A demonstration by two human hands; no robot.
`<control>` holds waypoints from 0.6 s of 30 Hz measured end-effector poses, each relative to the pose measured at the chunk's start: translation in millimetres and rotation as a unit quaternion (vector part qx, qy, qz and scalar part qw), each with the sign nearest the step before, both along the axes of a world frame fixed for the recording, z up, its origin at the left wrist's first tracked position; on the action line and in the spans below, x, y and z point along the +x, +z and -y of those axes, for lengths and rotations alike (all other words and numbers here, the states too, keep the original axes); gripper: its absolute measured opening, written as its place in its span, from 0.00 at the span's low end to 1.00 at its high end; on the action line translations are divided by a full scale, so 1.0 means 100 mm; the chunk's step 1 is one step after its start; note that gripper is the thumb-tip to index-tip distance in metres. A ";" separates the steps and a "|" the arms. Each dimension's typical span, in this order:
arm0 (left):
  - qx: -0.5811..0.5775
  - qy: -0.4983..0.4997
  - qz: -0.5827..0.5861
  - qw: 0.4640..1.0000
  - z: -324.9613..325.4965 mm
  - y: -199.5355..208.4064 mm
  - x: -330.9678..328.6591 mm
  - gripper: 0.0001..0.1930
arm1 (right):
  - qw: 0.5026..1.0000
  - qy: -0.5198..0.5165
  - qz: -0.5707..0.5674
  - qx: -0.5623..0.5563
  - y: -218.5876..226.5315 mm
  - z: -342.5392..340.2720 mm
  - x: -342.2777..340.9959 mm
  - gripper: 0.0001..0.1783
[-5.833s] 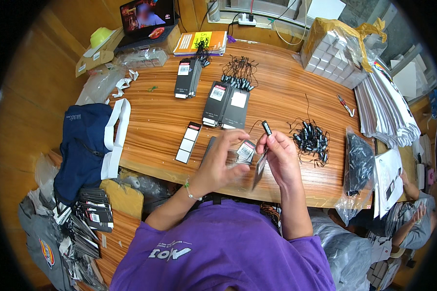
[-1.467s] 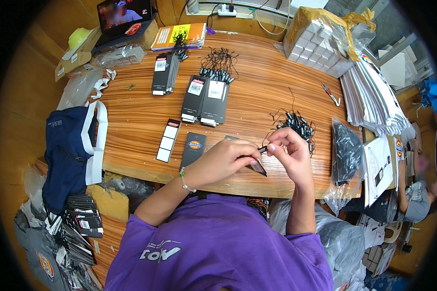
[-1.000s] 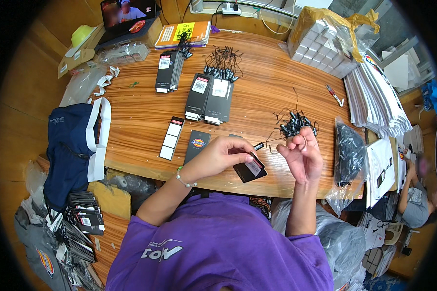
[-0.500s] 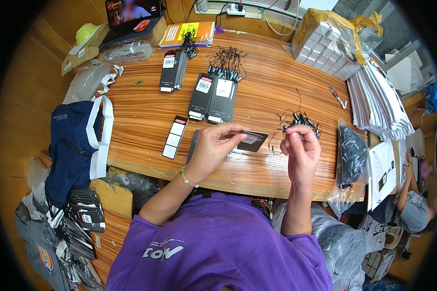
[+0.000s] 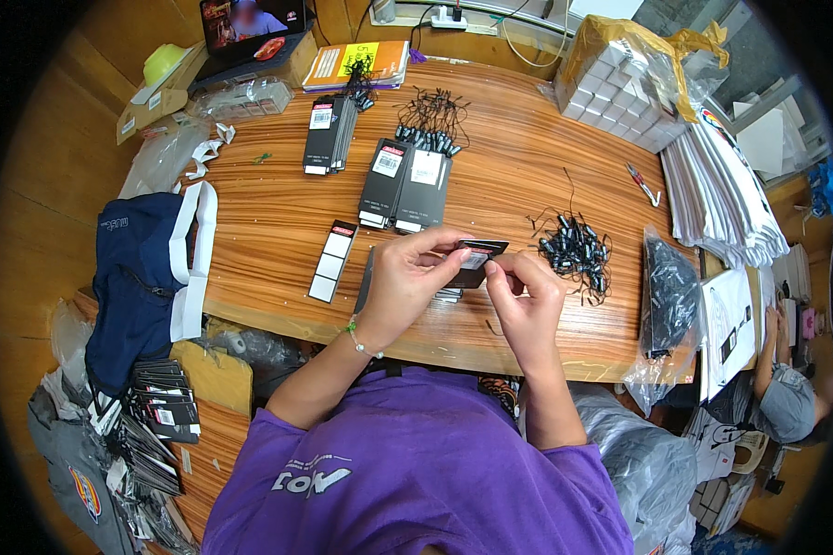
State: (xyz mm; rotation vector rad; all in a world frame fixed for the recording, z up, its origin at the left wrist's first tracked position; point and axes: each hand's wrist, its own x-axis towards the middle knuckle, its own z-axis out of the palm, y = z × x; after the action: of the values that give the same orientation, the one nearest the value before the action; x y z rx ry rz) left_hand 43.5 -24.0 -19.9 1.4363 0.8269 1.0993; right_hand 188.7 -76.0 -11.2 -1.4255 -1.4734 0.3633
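My left hand (image 5: 416,277) pinches a black hang tag (image 5: 472,268) with a whitish label on it, above the table's front part. At the tag's right edge, my right hand (image 5: 525,294) has thumb and forefinger pressed together. A thin dark end of a tag string (image 5: 492,326) hangs below those fingers; most of it is hidden. Just beyond my right hand lies a tangled heap of black tag strings (image 5: 576,254). More tags lie under my left hand, largely covered. Left of it is a black strip with white stickers (image 5: 334,262).
Stacks of strung tags (image 5: 405,185) lie beyond my hands, with another stack (image 5: 329,134) farther left. Red-handled snips (image 5: 643,185), a bag of black strings (image 5: 668,296) and piled white bags (image 5: 722,194) are at right. Navy cloth (image 5: 134,277) hangs at left. A person (image 5: 791,402) sits far right.
My right hand has moved left from the string heap to the tag's right edge, uncovering the heap. My left hand has stayed nearly in place, the tag slightly turned.
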 end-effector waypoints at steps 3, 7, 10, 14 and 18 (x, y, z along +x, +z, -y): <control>-0.001 -0.009 0.003 1.000 0.01 0.01 0.01 0.09 | 1.000 0.004 0.005 0.009 -0.01 -0.03 -0.02 0.03; -0.001 -0.009 -0.007 1.000 0.02 0.02 0.00 0.08 | 1.000 0.008 -0.003 0.001 -0.03 -0.05 -0.03 0.03; 0.009 -0.006 -0.015 1.000 0.02 0.00 0.01 0.08 | 1.000 0.001 -0.009 -0.011 -0.03 -0.05 -0.03 0.04; 0.054 0.002 -0.056 0.997 0.03 0.03 0.00 0.08 | 0.993 0.012 -0.104 -0.047 -0.07 -0.07 -0.04 0.05; 0.164 0.010 -0.115 0.980 0.02 0.05 0.01 0.08 | 0.928 0.071 -0.350 -0.104 -0.24 -0.09 -0.01 0.07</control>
State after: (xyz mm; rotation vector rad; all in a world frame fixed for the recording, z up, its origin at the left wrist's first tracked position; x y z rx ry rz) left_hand 44.7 -26.2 -15.2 1.8610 0.8508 1.1366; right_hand 188.2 -67.2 -34.9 -1.1653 -0.9614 1.0281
